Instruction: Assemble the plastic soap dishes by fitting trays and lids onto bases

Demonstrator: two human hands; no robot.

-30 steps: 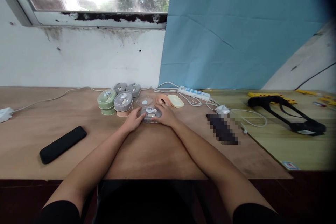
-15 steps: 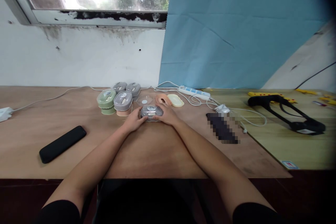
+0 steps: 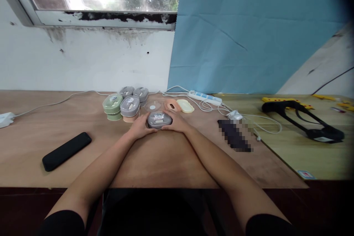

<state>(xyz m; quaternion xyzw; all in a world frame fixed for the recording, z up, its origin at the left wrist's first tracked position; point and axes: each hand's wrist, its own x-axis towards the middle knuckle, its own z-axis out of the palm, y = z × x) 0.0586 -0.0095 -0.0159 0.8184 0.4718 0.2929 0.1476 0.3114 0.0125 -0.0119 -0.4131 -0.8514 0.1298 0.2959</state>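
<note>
A small rounded grey plastic box (image 3: 159,120) with a pale slot, a round sticker and a glossy clear cover on top rests on the brown table board. My left hand (image 3: 140,127) is closed around its left side, the thumb along the near edge. From the right my right hand (image 3: 178,121) grips the same box, its thumb also low at the front. Just behind lies a clear plastic lid (image 3: 152,106) with a white round label. Beyond my right fingers are an orange lid (image 3: 172,105) with a dark oval slot and a cream-coloured lid (image 3: 185,106).
Stacked boxes stand left of my hands: a green pair (image 3: 113,107), a grey box (image 3: 129,106) above an orange one, and more grey boxes (image 3: 141,93) behind. A black case (image 3: 66,151) lies at left. Rightward are a power strip (image 3: 204,97), cables and a black frame (image 3: 302,121).
Both thumbs have slid from the top of the grey box down to its near side, so more of the box shows. The other things have stayed put.
</note>
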